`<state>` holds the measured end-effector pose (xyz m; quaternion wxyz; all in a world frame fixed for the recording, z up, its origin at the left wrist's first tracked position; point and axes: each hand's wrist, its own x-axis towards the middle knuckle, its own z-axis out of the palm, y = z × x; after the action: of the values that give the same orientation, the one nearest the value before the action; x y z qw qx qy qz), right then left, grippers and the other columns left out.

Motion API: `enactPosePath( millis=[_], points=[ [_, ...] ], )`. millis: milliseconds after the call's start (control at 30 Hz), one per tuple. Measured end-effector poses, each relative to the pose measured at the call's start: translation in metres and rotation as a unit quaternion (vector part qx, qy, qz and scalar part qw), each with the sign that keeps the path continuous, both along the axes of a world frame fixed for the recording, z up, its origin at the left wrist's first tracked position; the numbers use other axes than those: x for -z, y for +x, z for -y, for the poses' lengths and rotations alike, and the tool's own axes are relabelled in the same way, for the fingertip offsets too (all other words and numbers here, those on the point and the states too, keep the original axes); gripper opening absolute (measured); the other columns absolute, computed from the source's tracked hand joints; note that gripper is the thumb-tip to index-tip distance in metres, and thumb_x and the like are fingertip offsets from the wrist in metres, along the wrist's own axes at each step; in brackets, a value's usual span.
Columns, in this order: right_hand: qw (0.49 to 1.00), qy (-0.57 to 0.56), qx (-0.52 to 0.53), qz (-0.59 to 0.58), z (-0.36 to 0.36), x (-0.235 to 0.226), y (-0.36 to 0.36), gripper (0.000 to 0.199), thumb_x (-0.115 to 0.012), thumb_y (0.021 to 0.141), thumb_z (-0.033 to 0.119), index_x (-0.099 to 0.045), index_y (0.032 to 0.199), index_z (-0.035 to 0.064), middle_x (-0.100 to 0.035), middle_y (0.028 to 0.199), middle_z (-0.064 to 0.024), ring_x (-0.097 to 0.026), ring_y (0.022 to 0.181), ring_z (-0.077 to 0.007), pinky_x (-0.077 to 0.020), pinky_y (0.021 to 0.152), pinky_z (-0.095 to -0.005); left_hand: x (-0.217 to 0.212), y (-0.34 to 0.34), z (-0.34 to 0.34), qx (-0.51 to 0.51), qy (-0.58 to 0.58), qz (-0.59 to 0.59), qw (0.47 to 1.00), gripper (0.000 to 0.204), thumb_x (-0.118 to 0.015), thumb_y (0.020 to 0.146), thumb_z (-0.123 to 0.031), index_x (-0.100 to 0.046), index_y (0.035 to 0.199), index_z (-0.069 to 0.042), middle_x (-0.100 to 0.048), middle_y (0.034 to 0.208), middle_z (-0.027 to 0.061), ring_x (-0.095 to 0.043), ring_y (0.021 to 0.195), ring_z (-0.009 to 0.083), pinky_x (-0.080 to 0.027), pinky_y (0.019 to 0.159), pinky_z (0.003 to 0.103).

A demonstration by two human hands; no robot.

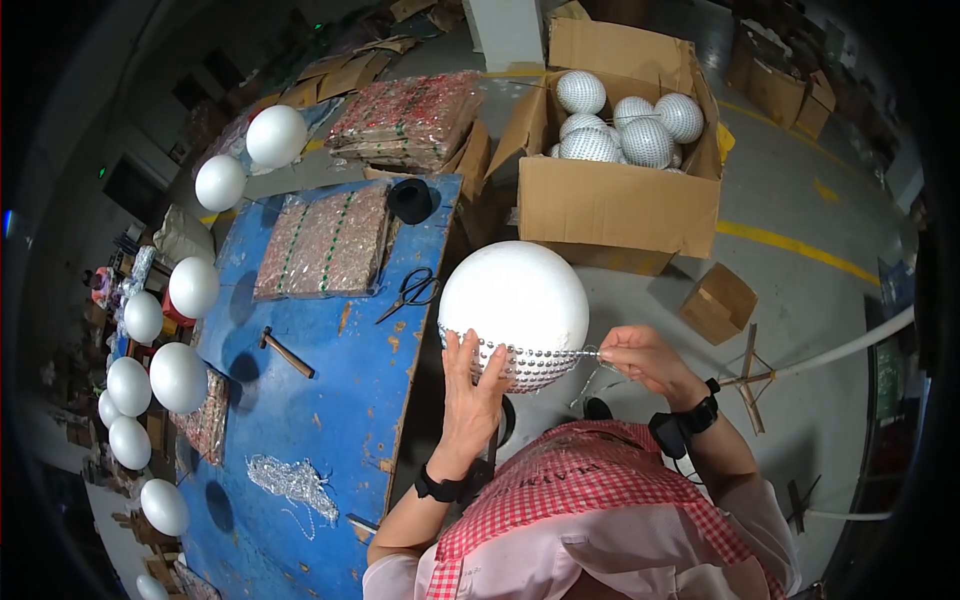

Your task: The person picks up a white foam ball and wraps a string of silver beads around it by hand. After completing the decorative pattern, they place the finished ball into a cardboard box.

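A large white ball [515,290] is in front of me, its lower part wrapped with rows of silvery beads. My left hand [470,395] rests against the ball's near left side, fingers apart and touching the beaded rows. To the right of the ball, my right hand [645,358] pinches a silver bead strand [560,354] that runs taut from the ball's surface. A thin loose end hangs below those fingers. What supports the ball from underneath is mostly hidden.
On the blue table [350,400] at left lie scissors [410,293], a hammer [287,353], a heap of bead strands [293,485], a wrapped bundle [325,240] and a black cone-shaped object [410,201]. White balls [178,377] line its left side. Beyond stands a carton [620,205] of beaded balls.
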<state>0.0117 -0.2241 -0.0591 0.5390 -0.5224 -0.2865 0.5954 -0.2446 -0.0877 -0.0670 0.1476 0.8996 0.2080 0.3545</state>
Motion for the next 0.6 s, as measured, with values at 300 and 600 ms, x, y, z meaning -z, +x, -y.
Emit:
enactPosePath(
  millis=[300,600],
  points=[
    [1.000,-0.013,-0.013,-0.002,-0.014,0.015,-0.003,0.014,-0.066,0.087,0.017,-0.062,0.083,0.0043,-0.048,0.060,0.0055,-0.037,0.049,-0.0017,-0.0248,0.043,-0.0181,0.007,-0.002,-0.001,0.015,-0.078,0.065,0.995,0.070,-0.069,0.080,-0.002,-0.036,0.141,-0.017,-0.024,0.151,0.0169,-0.014,0.141,0.0435,-0.019,0.110,0.060],
    [0.994,0.006,0.013,0.113,-0.028,0.010,-0.016,0.019,-0.070,0.085,0.021,-0.062,0.076,0.0065,-0.054,0.061,0.0053,-0.046,0.054,-0.0023,-0.0343,0.049,-0.0167,0.011,-0.008,0.002,-0.024,-0.147,0.062,0.987,0.079,-0.072,0.081,-0.027,-0.028,0.144,-0.010,-0.011,0.154,0.0255,-0.005,0.142,0.0466,-0.011,0.113,0.055]
  ],
)
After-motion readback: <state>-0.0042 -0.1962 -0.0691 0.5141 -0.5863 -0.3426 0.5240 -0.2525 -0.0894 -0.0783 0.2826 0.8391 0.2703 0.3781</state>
